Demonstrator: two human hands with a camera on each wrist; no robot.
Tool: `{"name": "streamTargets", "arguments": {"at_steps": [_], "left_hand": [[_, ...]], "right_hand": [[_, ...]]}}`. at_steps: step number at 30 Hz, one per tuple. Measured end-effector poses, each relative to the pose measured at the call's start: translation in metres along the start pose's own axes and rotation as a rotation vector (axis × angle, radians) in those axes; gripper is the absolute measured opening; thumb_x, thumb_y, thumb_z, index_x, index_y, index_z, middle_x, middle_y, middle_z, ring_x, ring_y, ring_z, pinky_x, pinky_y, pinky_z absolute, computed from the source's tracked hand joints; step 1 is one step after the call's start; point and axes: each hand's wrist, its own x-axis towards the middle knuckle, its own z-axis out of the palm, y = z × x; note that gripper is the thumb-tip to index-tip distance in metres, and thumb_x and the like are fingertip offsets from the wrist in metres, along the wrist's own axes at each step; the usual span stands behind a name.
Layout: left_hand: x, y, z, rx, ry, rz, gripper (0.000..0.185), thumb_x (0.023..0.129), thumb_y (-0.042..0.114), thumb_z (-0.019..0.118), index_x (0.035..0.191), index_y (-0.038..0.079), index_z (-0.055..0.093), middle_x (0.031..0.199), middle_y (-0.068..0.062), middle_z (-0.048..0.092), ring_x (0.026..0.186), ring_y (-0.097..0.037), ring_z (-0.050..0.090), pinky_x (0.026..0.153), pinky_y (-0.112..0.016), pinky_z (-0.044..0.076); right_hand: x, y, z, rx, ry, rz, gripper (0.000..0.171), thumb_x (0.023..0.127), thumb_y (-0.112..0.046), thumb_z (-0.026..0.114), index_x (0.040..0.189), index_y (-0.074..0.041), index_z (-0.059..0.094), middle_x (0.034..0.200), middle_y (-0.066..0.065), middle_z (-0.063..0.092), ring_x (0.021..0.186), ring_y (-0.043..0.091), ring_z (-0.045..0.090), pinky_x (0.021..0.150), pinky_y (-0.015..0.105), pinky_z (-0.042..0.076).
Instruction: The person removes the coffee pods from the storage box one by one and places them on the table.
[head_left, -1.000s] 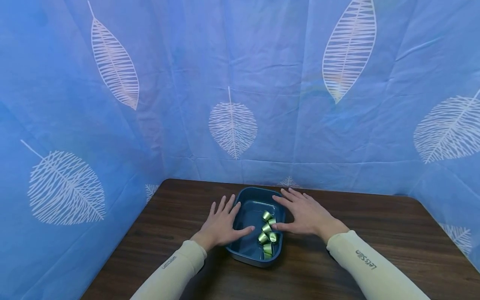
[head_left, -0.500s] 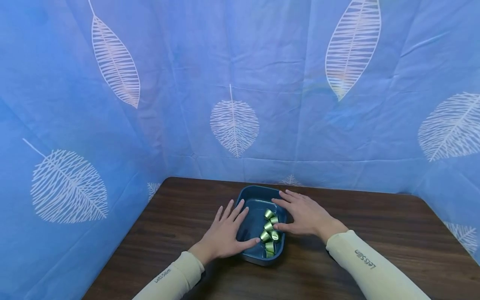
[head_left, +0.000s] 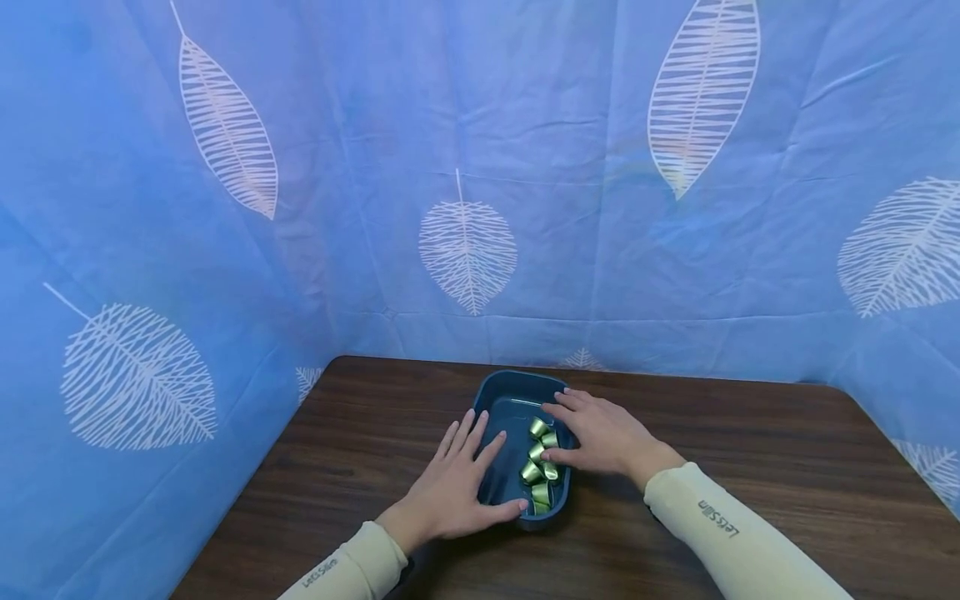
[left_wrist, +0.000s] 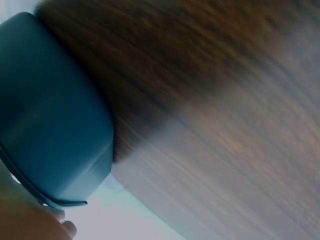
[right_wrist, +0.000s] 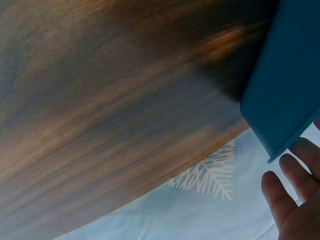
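A dark blue rectangular tray (head_left: 501, 398) sits on the wooden table (head_left: 750, 467) and holds several green metallic capsules (head_left: 538, 467) along its right side. My left hand (head_left: 457, 487) lies flat with straight fingers over the tray's left rim, the thumb near the front corner. My right hand (head_left: 600, 433) rests flat on the right rim, its thumb touching the capsules. The left wrist view shows the tray's outer wall (left_wrist: 50, 130) close up. The right wrist view shows the tray's edge (right_wrist: 290, 90) and straight fingertips (right_wrist: 285, 195).
A blue cloth with white leaf prints (head_left: 465, 250) hangs behind and on both sides of the table. Bare dark wood stretches left and right of the tray.
The tray with both hands on it has slid slightly toward the right and back. The left hand has shifted toward the tray's front left corner.
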Motion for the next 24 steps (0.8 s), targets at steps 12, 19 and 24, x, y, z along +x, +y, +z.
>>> {"name": "streamTargets", "arguments": {"at_steps": [12,19,24], "left_hand": [[-0.003,0.001,0.007,-0.011,0.028,-0.008,0.107,0.091,0.091,0.046,0.172,0.022,0.031,0.184,-0.011,0.007,0.171,-0.034,-0.003,0.136,-0.062,0.013],[-0.006,-0.001,0.009,-0.003,0.014,-0.058,0.113,0.089,0.094,0.046,0.172,0.019,0.027,0.184,-0.010,0.009,0.171,-0.030,-0.001,0.137,-0.057,0.013],[-0.005,0.000,0.011,0.028,0.022,-0.046,0.109,0.090,0.095,0.043,0.172,0.023,0.031,0.183,-0.008,0.012,0.171,-0.030,-0.001,0.137,-0.058,0.014]], "right_hand": [[0.004,-0.006,0.005,0.046,-0.020,0.031,0.071,0.095,-0.058,0.077,0.148,-0.013,0.065,0.153,0.018,0.063,0.147,0.040,0.055,0.118,0.063,0.047],[0.005,-0.007,0.009,0.097,-0.018,0.062,0.066,0.093,-0.054,0.081,0.141,-0.011,0.070,0.147,0.016,0.067,0.142,0.038,0.059,0.116,0.062,0.049],[0.008,-0.005,0.011,0.118,-0.021,0.080,0.065,0.091,-0.055,0.083,0.138,-0.012,0.072,0.142,0.014,0.069,0.138,0.036,0.062,0.115,0.061,0.051]]}}
